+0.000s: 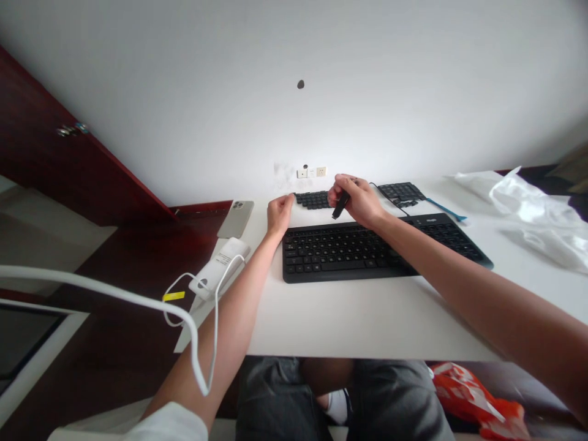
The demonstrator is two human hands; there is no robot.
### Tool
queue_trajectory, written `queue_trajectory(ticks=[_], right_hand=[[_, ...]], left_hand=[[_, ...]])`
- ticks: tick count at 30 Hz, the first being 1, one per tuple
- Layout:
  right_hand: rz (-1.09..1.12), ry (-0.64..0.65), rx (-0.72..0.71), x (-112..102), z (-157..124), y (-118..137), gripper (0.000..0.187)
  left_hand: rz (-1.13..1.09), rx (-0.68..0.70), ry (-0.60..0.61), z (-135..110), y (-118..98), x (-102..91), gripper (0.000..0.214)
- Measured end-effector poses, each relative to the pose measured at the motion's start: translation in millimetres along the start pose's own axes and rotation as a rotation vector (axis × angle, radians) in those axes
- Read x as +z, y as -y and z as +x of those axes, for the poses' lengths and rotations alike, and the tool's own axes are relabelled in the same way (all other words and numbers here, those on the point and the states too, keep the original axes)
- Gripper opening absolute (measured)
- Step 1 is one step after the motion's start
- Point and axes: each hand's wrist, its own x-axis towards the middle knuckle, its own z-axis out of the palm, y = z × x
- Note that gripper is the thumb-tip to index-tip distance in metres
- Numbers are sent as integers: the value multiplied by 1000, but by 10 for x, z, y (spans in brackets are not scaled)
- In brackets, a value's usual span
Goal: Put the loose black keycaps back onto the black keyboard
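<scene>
A black keyboard (340, 250) lies on the white desk in front of me. My right hand (357, 199) is raised over its back edge, fingers wrapped around a short black stick-like tool (340, 204) that points down toward the keys. Just off the keyboard's back left corner, my left hand (280, 214) rests with its fingers curled in; whatever may be in them is hidden. Behind the keyboard are rows of loose black keycaps (312, 199), partly covered by my right hand. More black keycaps (400, 193) form a block farther right.
A thin blue tool (446, 209) lies behind the keyboard. On the left edge sit a phone (236, 218) and a white power strip (219, 267) with its cable (138, 300) looping over my left forearm. White plastic bags (528, 199) are at right, wall sockets (311, 173) behind.
</scene>
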Motion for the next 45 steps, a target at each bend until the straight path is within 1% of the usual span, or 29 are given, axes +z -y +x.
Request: queue_trajectory(ticks=[3, 5, 7, 10, 15, 18, 22, 24, 29, 35, 37, 40, 42, 45], right_hand=[[-15, 78, -20, 285, -51, 221, 46], [-5, 120, 25, 466, -87, 331, 49], [28, 140, 76, 618, -125, 383, 53], [100, 180, 126, 789, -189, 345, 56], [146, 232, 188, 969, -303, 99, 58], [174, 248, 190, 1010, -345, -37, 56], [182, 208, 138, 1017, -366, -109, 54], [169, 201, 101, 1022, -375, -112, 54], [126, 239, 7, 1056, -419, -116, 53], [13, 282, -66, 1075, -459, -90, 51], [-16, 277, -88, 1071, -456, -69, 51], [-2, 245, -129, 1064, -452, -73, 51], [-7, 236, -125, 1062, -460, -103, 51], [-59, 255, -80, 1061, -471, -126, 51]], left_hand=[[1, 5, 10, -2, -15, 10, 47], [4, -5, 6, -2, -23, 18, 46], [-4, -8, 2, -4, -35, 21, 45], [-8, 5, 9, -18, -64, 10, 44], [-27, 11, 55, -55, -80, -17, 41], [-54, 18, 63, -62, -44, -5, 42], [-63, 33, 41, -54, -12, 18, 44], [-63, 36, 26, -51, -11, 23, 44], [-76, 52, 14, -61, -20, 23, 43], [-62, 48, -1, -72, -42, 27, 43], [-58, 39, 2, -70, -43, 26, 42], [-61, 37, 20, -70, -42, 22, 42], [-56, 44, 22, -76, -47, 18, 42], [-48, 51, 0, -82, -61, 14, 42]])
